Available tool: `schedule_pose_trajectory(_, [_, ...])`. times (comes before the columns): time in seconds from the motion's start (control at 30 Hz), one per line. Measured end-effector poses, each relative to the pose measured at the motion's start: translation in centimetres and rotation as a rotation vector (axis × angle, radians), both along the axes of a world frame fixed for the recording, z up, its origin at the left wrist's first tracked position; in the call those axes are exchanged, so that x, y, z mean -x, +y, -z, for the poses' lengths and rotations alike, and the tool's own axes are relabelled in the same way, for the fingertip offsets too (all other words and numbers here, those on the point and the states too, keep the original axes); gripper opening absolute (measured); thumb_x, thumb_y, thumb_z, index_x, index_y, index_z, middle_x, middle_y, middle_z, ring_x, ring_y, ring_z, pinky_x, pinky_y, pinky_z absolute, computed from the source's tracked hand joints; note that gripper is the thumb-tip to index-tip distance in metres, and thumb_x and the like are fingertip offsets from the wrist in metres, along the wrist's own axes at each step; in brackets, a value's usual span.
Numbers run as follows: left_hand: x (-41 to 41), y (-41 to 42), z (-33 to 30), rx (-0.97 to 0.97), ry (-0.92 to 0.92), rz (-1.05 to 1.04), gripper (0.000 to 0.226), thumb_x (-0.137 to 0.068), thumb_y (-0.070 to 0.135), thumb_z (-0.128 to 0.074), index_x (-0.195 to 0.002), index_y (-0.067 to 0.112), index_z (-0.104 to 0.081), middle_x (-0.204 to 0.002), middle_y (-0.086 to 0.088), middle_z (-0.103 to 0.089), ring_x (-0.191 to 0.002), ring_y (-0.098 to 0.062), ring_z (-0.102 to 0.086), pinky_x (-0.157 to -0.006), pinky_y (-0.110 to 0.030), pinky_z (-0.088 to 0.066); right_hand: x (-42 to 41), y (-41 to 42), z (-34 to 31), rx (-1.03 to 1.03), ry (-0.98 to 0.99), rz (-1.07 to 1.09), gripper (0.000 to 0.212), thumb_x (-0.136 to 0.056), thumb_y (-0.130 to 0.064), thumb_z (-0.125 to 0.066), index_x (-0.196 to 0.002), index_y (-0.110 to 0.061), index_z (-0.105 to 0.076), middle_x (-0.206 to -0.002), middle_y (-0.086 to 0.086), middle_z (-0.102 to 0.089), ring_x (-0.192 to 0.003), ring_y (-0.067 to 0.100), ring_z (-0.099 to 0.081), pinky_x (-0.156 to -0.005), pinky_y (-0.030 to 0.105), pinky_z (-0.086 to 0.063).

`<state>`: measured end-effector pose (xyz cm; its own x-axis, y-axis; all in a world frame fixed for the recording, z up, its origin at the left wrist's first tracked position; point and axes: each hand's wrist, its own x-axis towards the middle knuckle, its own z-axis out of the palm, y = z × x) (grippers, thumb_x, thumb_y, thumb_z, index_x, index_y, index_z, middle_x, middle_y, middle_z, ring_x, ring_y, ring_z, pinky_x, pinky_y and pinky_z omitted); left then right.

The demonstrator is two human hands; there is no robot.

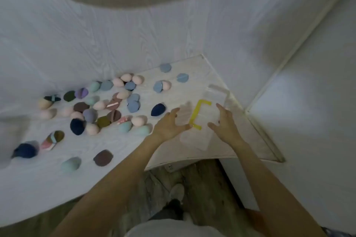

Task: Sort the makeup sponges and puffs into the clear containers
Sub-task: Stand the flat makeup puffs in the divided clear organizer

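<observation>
At the right end of the pale wood-grain worktop (173,152) stands a group of clear containers (204,119), so transparent and motion-blurred that their edges melt into the surface; how many there are, and whether anything lies inside, cannot be told. A yellow bracket-shaped clip (198,114) shows on or through them, though which container it belongs to is unclear. The left hand (170,123) reaches in from the lower left, palm turned toward the containers, fingers (176,111) spread wide and lightly bent, thumb against the near side of the plastic; whether the fingertips actually touch it cannot be made out. The right hand (224,121) mirrors it on the other side, fingers wide and curved inward, also holding nothing that can be seen plainly. Both forearms are bare and run out of the bottom edge. Left of the hands, makeup sponges (92,109) and flat round puffs (103,158) in pink, blue, teal, purple, navy and brown lie scattered and overlapping across the worktop, well apart from the containers; a navy sponge (158,109) lies nearest the left hand.
</observation>
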<state>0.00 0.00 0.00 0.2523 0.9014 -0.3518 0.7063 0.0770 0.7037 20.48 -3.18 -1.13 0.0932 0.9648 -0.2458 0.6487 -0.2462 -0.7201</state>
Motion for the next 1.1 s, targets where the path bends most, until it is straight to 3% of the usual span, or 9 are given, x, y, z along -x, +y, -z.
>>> schedule_pose_trajectory(0.17, [-2.7,0.2,1.8,0.034,0.112,0.146,0.106,-0.067,0.062,-0.070,-0.148,0.029,-0.010,-0.142,-0.007,-0.037,-0.125,-0.025,-0.041,-0.099,-0.041,-0.040,0.9,0.0,1.0,0.120,0.228,0.239,0.091,-0.081,-0.013,-0.071,-0.149,-0.017,-0.010,-0.123,0.018,-0.050,-0.101,0.033,-0.058,-0.085,0.046,-0.052])
schedule_pose_trajectory(0.3, [-2.3,0.0,2.5,-0.126,0.373,0.235,0.121,-0.059,0.075,-0.066,-0.149,0.024,-0.003,-0.138,-0.009,-0.035,-0.121,-0.029,-0.040,-0.096,-0.043,-0.037,2.4,-1.0,1.1,0.157,0.362,0.282,0.077,-0.088,-0.013,-0.063,-0.147,-0.014,-0.014,-0.108,0.011,-0.053,-0.084,0.027,-0.062,-0.071,0.036,-0.056])
schedule_pose_trajectory(0.43, [-1.1,-0.5,3.2,-0.291,0.514,0.339,0.122,-0.061,0.072,-0.065,-0.149,0.017,-0.001,-0.143,-0.010,-0.031,-0.124,-0.029,-0.037,-0.100,-0.042,-0.032,1.8,-1.5,1.8,-0.171,-0.353,-0.040,0.050,-0.083,-0.015,-0.064,-0.129,-0.008,-0.047,-0.110,0.011,-0.057,-0.100,0.030,-0.055,-0.082,0.044,-0.049])
schedule_pose_trajectory(0.53, [-0.3,0.3,3.0,-0.245,0.422,0.473,0.118,-0.066,0.054,-0.073,-0.149,0.016,0.001,-0.149,-0.013,-0.022,-0.131,-0.031,-0.028,-0.106,-0.041,-0.028,-0.1,-0.3,2.8,-0.412,-0.763,-0.289,0.062,-0.061,0.000,-0.070,-0.121,-0.010,-0.057,-0.121,0.018,-0.056,-0.111,0.036,-0.050,-0.090,0.044,-0.045])
schedule_pose_trajectory(0.6, [0.1,0.4,2.7,-0.232,0.457,0.557,0.118,-0.068,0.051,-0.073,-0.149,0.016,0.006,-0.155,-0.013,-0.007,-0.140,-0.029,-0.012,-0.113,-0.048,-0.012,-0.9,0.9,3.1,-0.416,-0.826,-0.474,0.075,-0.056,0.004,-0.072,-0.128,-0.010,-0.054,-0.131,0.021,-0.052,-0.121,0.038,-0.048,-0.099,0.049,-0.040])
schedule_pose_trajectory(0.7, [-0.2,-0.5,3.1,-0.263,0.551,0.542,0.117,-0.072,0.054,-0.068,-0.148,0.015,0.012,-0.157,-0.010,0.008,-0.143,-0.026,0.003,-0.111,-0.059,0.002,-0.7,1.5,3.0,-0.327,-0.889,-0.581,0.078,-0.054,0.005,-0.077,-0.127,-0.008,-0.054,-0.128,0.025,-0.054,-0.114,0.042,-0.055,-0.088,0.048,-0.051])
schedule_pose_trajectory(0.93, [-1.0,-1.6,4.3,-0.417,0.581,0.449,0.109,-0.069,0.044,-0.071,-0.149,0.010,-0.005,-0.155,-0.016,-0.013,-0.140,-0.029,-0.017,-0.109,-0.061,0.000,0.0,0.7,2.1,-0.257,-0.894,-0.645,0.086,-0.058,0.017,-0.067,-0.137,-0.006,-0.042,-0.139,0.035,-0.035,-0.127,0.053,-0.035,-0.099,0.063,-0.034])
schedule_pose_trajectory(1.0, [-1.0,-1.8,4.4,-0.451,0.571,0.459,0.111,-0.064,0.042,-0.075,-0.148,0.008,-0.012,-0.153,-0.018,-0.019,-0.138,-0.032,-0.023,-0.107,-0.064,-0.002,-0.2,0.5,2.2,-0.266,-0.881,-0.631,0.083,-0.054,0.019,-0.069,-0.131,-0.006,-0.050,-0.133,0.036,-0.043,-0.120,0.053,-0.043,-0.093,0.064,-0.040])
schedule_pose_trajectory(1.1, [-1.2,-2.0,4.1,-0.375,0.600,0.488,0.111,-0.070,0.047,-0.068,-0.149,0.011,0.002,-0.156,-0.014,-0.004,-0.142,-0.028,-0.009,-0.107,-0.065,0.003,0.1,0.2,2.1,-0.270,-0.861,-0.610,0.064,-0.061,0.018,-0.057,-0.121,-0.005,-0.059,-0.125,0.035,-0.052,-0.111,0.052,-0.052,-0.084,0.064,-0.047])
